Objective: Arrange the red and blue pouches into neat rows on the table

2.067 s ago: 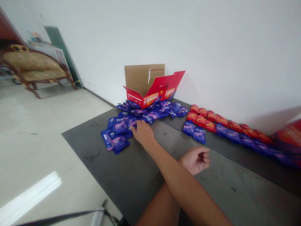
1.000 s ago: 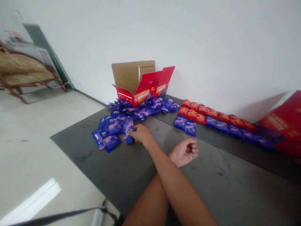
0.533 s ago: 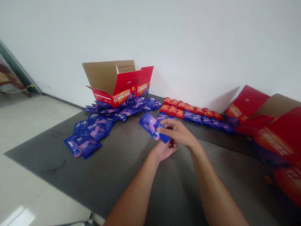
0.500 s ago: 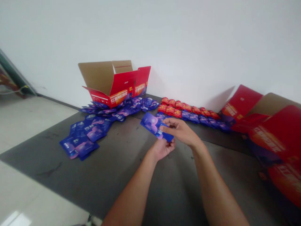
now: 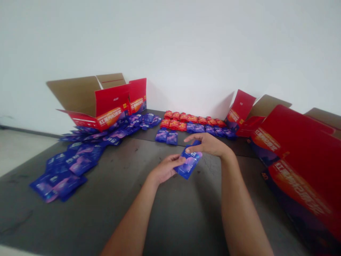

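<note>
Above the dark table, a blue and purple pouch [image 5: 188,167] is held at a tilt between my two hands. My left hand [image 5: 167,168] pinches its left edge, thumb on the printed face and fingers behind. At the upper end, my right hand [image 5: 209,145] has its thumb against the pouch, while its forefinger reaches out over the top edge; its other fingers are partly hidden. Just beyond, two blue pouches [image 5: 167,137] lie side by side. Behind these stand rows of red pouches [image 5: 183,117] and more blue pouches [image 5: 202,128].
On the left, a pile of blue pouches [image 5: 82,158] spreads along the table [image 5: 114,199] in front of an open red carton [image 5: 113,106]. Another open red carton [image 5: 241,106] stands back right, and a large red carton [image 5: 301,170] fills the near right. A white wall [image 5: 186,53] runs behind.
The view has swung to the right. The pouch has turned steeper, and my left hand has come from beneath it to grip its left edge. The fingers of my right hand have lifted and spread.
</note>
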{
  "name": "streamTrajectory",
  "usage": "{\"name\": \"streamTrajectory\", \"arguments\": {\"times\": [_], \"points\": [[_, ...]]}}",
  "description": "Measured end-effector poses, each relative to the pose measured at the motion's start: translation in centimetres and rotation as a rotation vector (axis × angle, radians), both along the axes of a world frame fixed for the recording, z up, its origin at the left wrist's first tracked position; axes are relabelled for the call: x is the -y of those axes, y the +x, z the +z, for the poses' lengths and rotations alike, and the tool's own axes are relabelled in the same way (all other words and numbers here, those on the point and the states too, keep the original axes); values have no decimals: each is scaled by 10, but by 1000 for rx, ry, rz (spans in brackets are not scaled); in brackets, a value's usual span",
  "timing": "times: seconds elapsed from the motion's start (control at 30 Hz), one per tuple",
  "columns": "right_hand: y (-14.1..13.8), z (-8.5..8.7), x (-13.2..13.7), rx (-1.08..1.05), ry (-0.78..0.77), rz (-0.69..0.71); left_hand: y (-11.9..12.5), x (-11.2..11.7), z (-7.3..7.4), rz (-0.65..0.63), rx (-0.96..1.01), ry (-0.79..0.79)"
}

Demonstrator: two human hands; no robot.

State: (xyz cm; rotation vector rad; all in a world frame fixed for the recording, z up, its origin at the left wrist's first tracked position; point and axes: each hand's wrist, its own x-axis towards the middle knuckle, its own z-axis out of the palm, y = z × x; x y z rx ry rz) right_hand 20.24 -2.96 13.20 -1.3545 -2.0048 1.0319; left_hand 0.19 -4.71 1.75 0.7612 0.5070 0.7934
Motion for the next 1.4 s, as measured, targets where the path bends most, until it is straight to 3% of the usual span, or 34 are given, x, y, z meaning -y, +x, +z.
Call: {"name": "streamTrajectory", "arguments": {"times": [0.07, 0.13, 0.27, 0.33, 0.53, 0.67, 0.77, 0.9, 1.1, 1.3, 1.4], "points": [[-7, -7, -6, -29, 99, -148, 1, -1, -3, 20, -32, 72], [-13, -14, -9, -65, 99, -248, 1, -5, -6, 98, -10, 101], [-19, -25, -9, -17, -251, -29, 1, -13, -7, 303, 86, 98], [-23, -29, -9, 0, -321, 52, 0, -15, -5, 367, 115, 95], [-27, -39, -14, -127, -262, 90, -1, -15, 0, 444, 129, 87], [-16, -57, -26, -297, -167, -52, 0, -16, -4, 515, 65, 43], [-12, -75, -43, -394, -109, -253, 1, -16, -6, 499, 38, 22], [-17, -94, -70, -316, -117, -422, 1, -14, -4, 416, 54, 8], [-26, -111, -95, -169, -95, -417, 0, -7, -2, 252, 63, 12], [-37, -122, -107, -116, 7, -417, -1, -4, 1, 181, 36, 38], [-44, -127, -109, -79, 9, -486, -2, -4, 2, 163, 36, 57]]}}
